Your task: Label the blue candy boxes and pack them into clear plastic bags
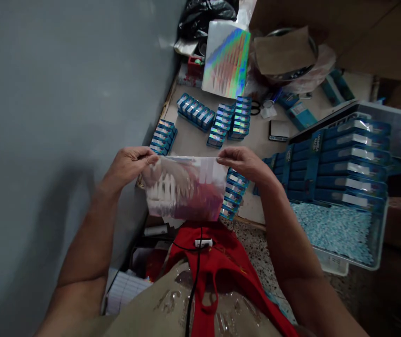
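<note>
A shiny, partly see-through plastic sheet or bag (186,192) hangs between my two hands, above the near edge of the table. Pinched at its upper left corner is my left hand (133,161), thumb against fingers. My right hand (240,161) grips the upper right corner the same way. White and pink reflections cover its face, so I cannot tell what, if anything, lies inside. Past it on the table are groups of small blue boxes: one row (163,137) by my left hand, another (234,192) partly hidden behind the plastic, and several farther back (195,111).
Holographic sheets (226,58) lie at the back. A brown card (284,51) rests on a round metal bowl. At right, a clear bin (379,234) holds blue pellets (330,229) and stacked blue boxes (347,159). Black scissors (255,107) lie mid-table. A grey wall (63,93) borders the left.
</note>
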Demonstrator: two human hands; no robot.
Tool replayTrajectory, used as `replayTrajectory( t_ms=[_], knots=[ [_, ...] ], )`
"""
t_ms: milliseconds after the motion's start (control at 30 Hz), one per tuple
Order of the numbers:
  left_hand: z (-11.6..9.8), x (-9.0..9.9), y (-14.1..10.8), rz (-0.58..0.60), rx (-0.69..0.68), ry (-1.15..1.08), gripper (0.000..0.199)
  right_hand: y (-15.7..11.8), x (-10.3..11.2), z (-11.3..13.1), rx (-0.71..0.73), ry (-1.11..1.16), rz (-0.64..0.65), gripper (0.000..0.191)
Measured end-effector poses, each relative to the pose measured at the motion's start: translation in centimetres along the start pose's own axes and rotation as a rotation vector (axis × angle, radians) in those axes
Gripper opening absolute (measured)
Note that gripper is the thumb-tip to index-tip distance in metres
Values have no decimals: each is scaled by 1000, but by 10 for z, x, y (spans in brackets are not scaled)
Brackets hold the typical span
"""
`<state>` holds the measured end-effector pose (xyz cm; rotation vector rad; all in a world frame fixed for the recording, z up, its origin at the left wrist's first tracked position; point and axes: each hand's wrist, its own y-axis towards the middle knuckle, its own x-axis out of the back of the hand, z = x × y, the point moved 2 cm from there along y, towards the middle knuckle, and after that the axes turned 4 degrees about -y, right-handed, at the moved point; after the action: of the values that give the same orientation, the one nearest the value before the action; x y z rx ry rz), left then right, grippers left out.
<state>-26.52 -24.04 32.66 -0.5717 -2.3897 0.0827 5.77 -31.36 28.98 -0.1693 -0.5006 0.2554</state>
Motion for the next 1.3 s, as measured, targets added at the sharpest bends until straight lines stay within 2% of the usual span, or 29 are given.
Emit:
replayTrajectory(
  t_ms=[67, 167, 267, 333, 400, 467, 533, 600, 633, 700, 733, 800, 900, 1033, 1133, 1233, 1300],
  knots=[
    [-10, 2, 7, 115, 14, -79, 30, 1, 6, 13, 54, -150, 63, 30],
    [-20, -2, 20, 164, -10, -131, 32, 4, -7, 34, 65, -431, 78, 30],
    [-20, -10, 31, 178, -14, -132, 34, 6, -29, 45, -52, -668, 71, 33],
    [-18, -16, 37, 223, -4, -105, 33, 2, -33, 43, -140, -734, 56, 34],
    [-18, -23, 45, 225, 10, -73, 33, -4, -25, 36, -162, -724, 46, 32],
    [-24, -34, 55, 215, 7, -54, 35, -12, -7, 29, -132, -667, 37, 32],
    [-38, -52, 66, 276, -50, -36, 41, -19, 13, 24, -77, -618, 57, 34],
    [-57, -78, 77, 396, -182, -12, 50, -25, 30, 21, -31, -634, 97, 34],
    [-66, -92, 81, 452, -268, 5, 47, -28, 36, 19, -19, -665, 117, 33],
    [-81, -122, 86, 527, -437, 44, 30, -33, 45, 14, -24, -741, 124, 33],
    [-84, -136, 87, 536, -505, 68, 27, -36, 49, 10, -39, -767, 115, 33],
    [-86, -160, 88, 506, -596, 126, 36, -43, 53, -1, -77, -771, 86, 36],
    [-77, -185, 87, 380, -646, 223, 44, -52, 52, -18, -168, -756, 45, 42],
    [-59, -202, 92, 207, -568, 235, 49, -53, 48, -39, -288, -821, 64, 48],
    [-42, -202, 96, 280, -403, 29, 50, -48, 52, -58, -323, -809, 71, 47],
    [-22, -194, 92, 353, -151, -284, 46, -38, 57, -81, -333, -860, -35, 43],
    [-10, -190, 86, 324, 57, -454, 45, -30, 54, -94, -309, -905, -104, 40]
  ],
)
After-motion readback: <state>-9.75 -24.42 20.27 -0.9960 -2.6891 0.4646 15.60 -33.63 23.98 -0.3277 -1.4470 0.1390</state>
